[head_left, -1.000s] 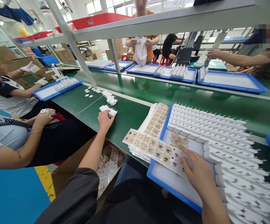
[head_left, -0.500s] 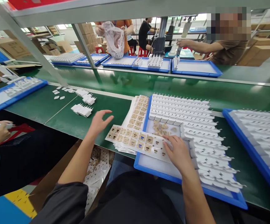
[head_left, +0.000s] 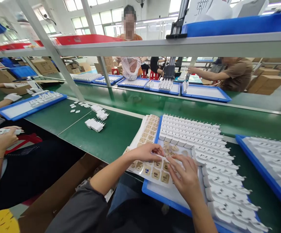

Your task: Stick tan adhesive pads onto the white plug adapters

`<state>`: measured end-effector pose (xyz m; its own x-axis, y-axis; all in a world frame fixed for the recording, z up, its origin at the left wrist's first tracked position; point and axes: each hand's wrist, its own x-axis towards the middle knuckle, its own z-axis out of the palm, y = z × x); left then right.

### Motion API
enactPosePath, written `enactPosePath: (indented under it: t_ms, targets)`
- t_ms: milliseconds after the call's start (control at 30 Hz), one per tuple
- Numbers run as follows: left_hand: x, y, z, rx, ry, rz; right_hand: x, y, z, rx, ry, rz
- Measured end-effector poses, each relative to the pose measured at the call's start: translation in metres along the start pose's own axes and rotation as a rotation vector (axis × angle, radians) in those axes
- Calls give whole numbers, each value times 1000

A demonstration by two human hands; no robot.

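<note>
Both my hands meet over a sheet of tan stickers (head_left: 155,174) that overlaps the near left part of a blue-rimmed tray (head_left: 164,200). My left hand (head_left: 148,152) has its fingers curled at the sheet's upper edge. My right hand (head_left: 184,171) is bent over the sheet's right end, fingertips close to the left ones. Loose tan pieces (head_left: 171,148) lie in the tray just beyond. Rows of white plug housings (head_left: 203,149) fill the tray's far and right parts. A stack of sticker sheets (head_left: 148,129) lies left of the tray.
A second tray of white housings (head_left: 274,161) stands at the right. White plugs (head_left: 95,124) lie on the green table (head_left: 121,136) to the left. Co-workers' hands are at far left; a metal shelf (head_left: 140,48) crosses above.
My left hand has moved right, from open above the table to the sheet beside my right hand. The sheet has shifted slightly. The view has tilted upward.
</note>
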<state>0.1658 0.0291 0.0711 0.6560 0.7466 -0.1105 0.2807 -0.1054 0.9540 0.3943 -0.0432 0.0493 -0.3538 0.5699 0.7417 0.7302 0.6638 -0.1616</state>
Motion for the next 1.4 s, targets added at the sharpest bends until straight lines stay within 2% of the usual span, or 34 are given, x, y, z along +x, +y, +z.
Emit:
enactPosePath:
  t_ms: [233, 500, 867, 1000, 1133, 1233, 1400]
  targets:
    - [5, 1, 5, -189, -98, -70, 1, -6, 1, 117, -45, -54]
    - [6, 5, 5, -296, -126, -138, -3, -5, 3, 162, -35, -31]
    - [10, 3, 4, -249, -127, -130, -3, -6, 0, 148, 37, -81]
    - [12, 6, -2, 51, -57, -96, -4, -7, -6, 236, 109, -51]
    - [14, 8, -3, 252, 11, -39, -4, -6, -11, 348, 198, 106]
    - [20, 7, 1, 401, 73, 13, -2, -8, -13, 339, 191, 126]
    - [43, 3, -4, 585, 339, 62, 0, -11, -10, 301, 158, 114]
